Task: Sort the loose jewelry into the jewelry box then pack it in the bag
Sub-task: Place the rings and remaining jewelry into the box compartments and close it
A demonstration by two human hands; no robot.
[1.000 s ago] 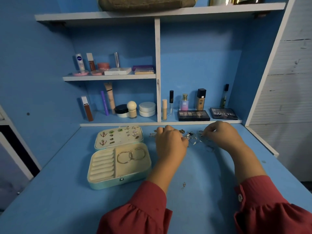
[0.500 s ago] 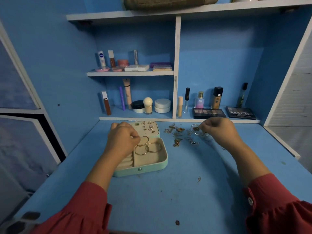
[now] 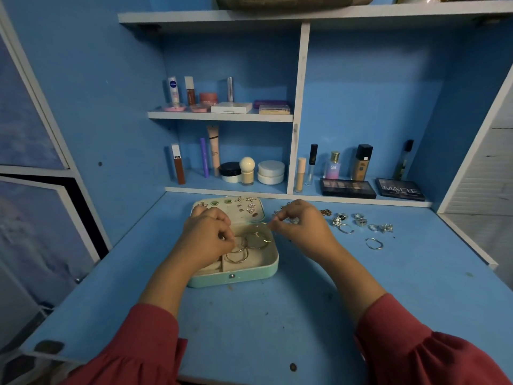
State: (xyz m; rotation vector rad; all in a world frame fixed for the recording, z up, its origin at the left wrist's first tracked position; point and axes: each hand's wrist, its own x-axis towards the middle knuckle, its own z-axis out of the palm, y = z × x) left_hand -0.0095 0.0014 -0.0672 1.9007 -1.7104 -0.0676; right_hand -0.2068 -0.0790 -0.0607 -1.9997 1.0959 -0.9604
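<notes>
1. Head view, centre: I see the mint-green jewelry box [image 3: 236, 276] lying open on the blue desk [image 3: 277, 323], its lid [image 3: 230, 208] folded back flat toward the shelves and studded with small earrings.
2. Inside the box's right-hand compartment lie several gold hoops [image 3: 249, 245], overlapping one another. The ridged ring rolls on the left side are mostly hidden under my left wrist.
3. My left hand [image 3: 206, 237] sits over the box's left half, fingers curled in with thumb and fingertips together just beside the hoops. It looks like a pinch on something small, but I cannot tell what is in it.
4. My right hand [image 3: 298, 226] hovers at the box's back right corner, fingers curled, thumb and forefinger pinching a thin gold piece [image 3: 266, 224] above the rim.
5. To the right of that hand, the loose jewelry [image 3: 358, 222] is scattered on the desk: silver rings and small ornaments, with one silver hoop [image 3: 374, 243] lying a little apart, nearer me.
6. Top edge of the view: an olive-brown bag [image 3: 291, 1] rests on the highest shelf, well apart from the box.
7. The lower shelves hold cosmetics [image 3: 249, 170], with two eyeshadow palettes [image 3: 372, 188] lying flat at the right.
8. Red sleeves [image 3: 138, 348] cover both forearms.
</notes>
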